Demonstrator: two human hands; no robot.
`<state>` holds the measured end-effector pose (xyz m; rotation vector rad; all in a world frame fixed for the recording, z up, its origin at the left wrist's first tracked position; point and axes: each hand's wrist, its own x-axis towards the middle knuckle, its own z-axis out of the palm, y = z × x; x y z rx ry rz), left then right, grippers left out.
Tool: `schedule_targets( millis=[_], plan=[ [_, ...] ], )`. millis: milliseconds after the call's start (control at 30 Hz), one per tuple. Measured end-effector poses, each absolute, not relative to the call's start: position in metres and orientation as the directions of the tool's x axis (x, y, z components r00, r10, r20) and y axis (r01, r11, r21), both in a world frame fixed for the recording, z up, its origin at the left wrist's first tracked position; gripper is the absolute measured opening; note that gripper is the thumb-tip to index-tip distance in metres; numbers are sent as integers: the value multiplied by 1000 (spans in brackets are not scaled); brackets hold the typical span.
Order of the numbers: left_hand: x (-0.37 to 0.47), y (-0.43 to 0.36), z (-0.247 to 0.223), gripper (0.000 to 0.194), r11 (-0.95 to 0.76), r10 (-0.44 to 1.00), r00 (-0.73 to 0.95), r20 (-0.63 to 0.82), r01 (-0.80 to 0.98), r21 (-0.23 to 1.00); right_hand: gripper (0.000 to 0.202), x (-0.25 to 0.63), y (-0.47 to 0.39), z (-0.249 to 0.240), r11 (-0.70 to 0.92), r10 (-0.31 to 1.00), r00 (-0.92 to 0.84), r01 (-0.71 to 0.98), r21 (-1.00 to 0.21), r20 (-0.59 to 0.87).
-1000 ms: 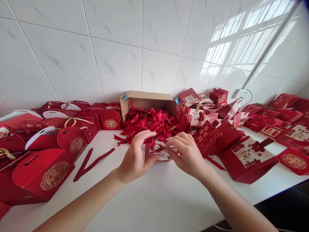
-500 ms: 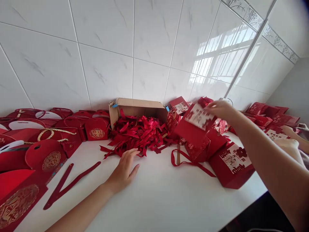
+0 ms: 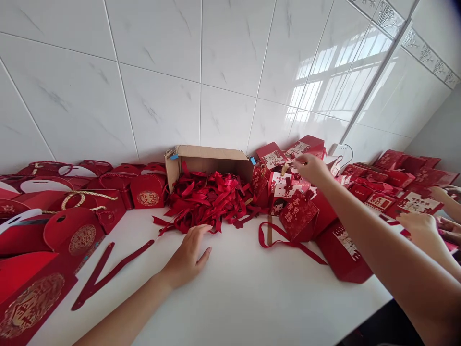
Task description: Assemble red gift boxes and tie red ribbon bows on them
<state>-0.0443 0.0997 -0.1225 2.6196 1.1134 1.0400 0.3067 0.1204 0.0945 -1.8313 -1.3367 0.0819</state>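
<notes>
My left hand (image 3: 189,257) rests on the white table with fingers apart and nothing in it, just in front of a heap of red ribbons (image 3: 212,199) spilling from a cardboard box (image 3: 212,153). My right hand (image 3: 306,168) reaches over the pile of red gift boxes at the right; its fingers are bent, and whether they pinch anything is hidden. Beside it lies a red box with a white picture (image 3: 308,145). Nearer me are a patterned red box (image 3: 298,216) and a larger dark red box (image 3: 345,252).
Red boxes with gold emblems (image 3: 146,191) line the left side. A folded red strip (image 3: 104,278) and a loose ribbon loop (image 3: 288,242) lie on the table (image 3: 230,307). Another person's hands (image 3: 418,221) are among red boxes at the far right.
The red box my right hand held has left it and a box now lies at the back of the pile. My right hand has moved slightly left. My left hand has barely moved.
</notes>
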Motion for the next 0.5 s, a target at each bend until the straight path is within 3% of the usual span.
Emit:
schedule_targets(
  millis=[100,167,233,367,500],
  plan=[
    [-44,100,-122,43,-723,670,488,559,600,343,11,252,86,66,123,869,166,840,-528,466],
    [-44,100,-121,42,-725,663,484,571,605,328,14,217,67,37,410,804,-158,846,-342,573],
    [-43,98,-119,41,-725,655,478,585,617,307,15,189,57,-1,545,740,-298,791,-278,603],
    [-45,75,-95,41,-709,644,457,614,658,254,31,164,60,-78,583,744,-402,780,-226,534],
    [-82,31,-44,42,-640,639,418,646,754,145,49,169,73,-120,539,827,-437,796,-276,354]
  ],
)
